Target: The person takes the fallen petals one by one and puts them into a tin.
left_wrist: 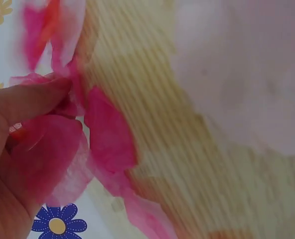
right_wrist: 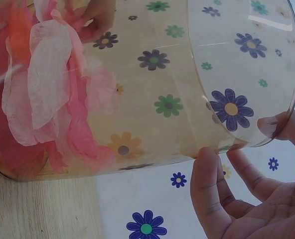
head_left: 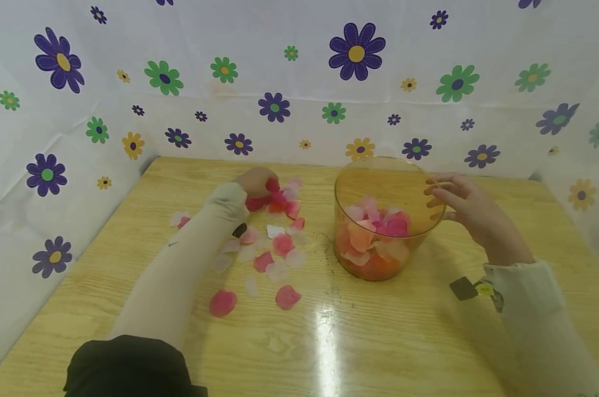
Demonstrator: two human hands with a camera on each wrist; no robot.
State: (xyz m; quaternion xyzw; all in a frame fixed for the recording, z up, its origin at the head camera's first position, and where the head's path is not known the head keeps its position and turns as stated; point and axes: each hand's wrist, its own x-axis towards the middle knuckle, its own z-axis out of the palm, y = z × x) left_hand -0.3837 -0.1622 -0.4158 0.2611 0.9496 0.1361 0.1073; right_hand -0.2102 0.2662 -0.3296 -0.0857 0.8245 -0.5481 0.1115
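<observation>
In the head view, my left hand (head_left: 258, 182) is over the far end of the scattered petals. Its thumb and fingers pinch several pink petals (left_wrist: 53, 154), seen close up in the left wrist view. A see-through amber container (head_left: 386, 234) stands upright on the right, with pink, white and orange petals (head_left: 373, 231) heaped in its lower part. My right hand (head_left: 470, 212) holds this container by the right side of its rim, fingers bent at the wall. In the right wrist view, the container's wall (right_wrist: 157, 149) lies against the fingertips.
Loose pink and white petals (head_left: 282, 244) lie spread over the left and middle of the wooden table (head_left: 393, 342). Behind it hangs a white cloth (head_left: 304, 77) printed with flowers. A dark tag (head_left: 463, 288) sticks out from the right wrist.
</observation>
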